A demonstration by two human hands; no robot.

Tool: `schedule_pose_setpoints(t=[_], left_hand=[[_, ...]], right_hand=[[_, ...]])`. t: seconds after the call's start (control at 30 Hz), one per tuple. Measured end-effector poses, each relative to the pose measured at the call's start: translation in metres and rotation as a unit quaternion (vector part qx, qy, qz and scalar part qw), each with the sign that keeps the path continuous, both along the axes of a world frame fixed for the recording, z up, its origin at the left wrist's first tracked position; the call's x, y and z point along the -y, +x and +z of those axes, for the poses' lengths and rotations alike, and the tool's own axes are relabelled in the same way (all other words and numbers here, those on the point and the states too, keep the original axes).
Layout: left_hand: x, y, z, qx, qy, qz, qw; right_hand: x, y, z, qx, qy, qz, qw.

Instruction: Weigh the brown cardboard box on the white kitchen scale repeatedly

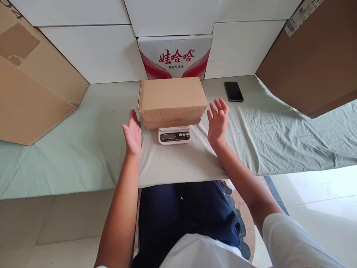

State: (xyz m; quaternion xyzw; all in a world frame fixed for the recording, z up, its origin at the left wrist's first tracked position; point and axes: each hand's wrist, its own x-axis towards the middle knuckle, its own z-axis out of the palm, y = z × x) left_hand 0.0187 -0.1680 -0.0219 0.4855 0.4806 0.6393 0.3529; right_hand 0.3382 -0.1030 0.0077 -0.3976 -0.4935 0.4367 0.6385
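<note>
A closed brown cardboard box point(172, 99) rests on a small white digital scale point(174, 135), whose display and buttons show below the box. My left hand point(132, 133) is held open just left of the box, palm turned toward it, not touching. My right hand point(217, 121) is open on the box's right side, fingers spread, a small gap away. Both hands hold nothing. The scale stands on a pale green cloth point(83, 149) that covers the table.
A black phone point(233, 91) lies at the back right. A red-and-white drinking water carton point(175, 56) stands behind the box against white boxes. Large brown cartons lean at the left point(30, 85) and right point(315, 59). The table's front edge is near my lap.
</note>
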Motion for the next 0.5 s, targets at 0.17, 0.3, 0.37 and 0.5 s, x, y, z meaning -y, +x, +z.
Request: schedule_pose_setpoints(t=[0.17,0.3,0.37,0.5], left_hand=[[0.004,0.011,0.012,0.033,0.013,-0.027,0.999],[0.006,0.015,0.016,0.034,0.011,-0.029,0.999],[0.007,0.015,0.016,0.028,0.006,-0.029,0.999],[0.007,0.016,0.017,0.027,0.003,-0.029,0.999]], right_hand=[[0.001,-0.001,0.000,0.006,0.007,0.009,1.000],[0.002,-0.003,0.003,-0.012,-0.005,0.020,1.000],[0.002,-0.004,0.004,0.002,-0.008,0.027,1.000],[0.003,-0.005,0.004,-0.017,-0.018,0.036,0.999]])
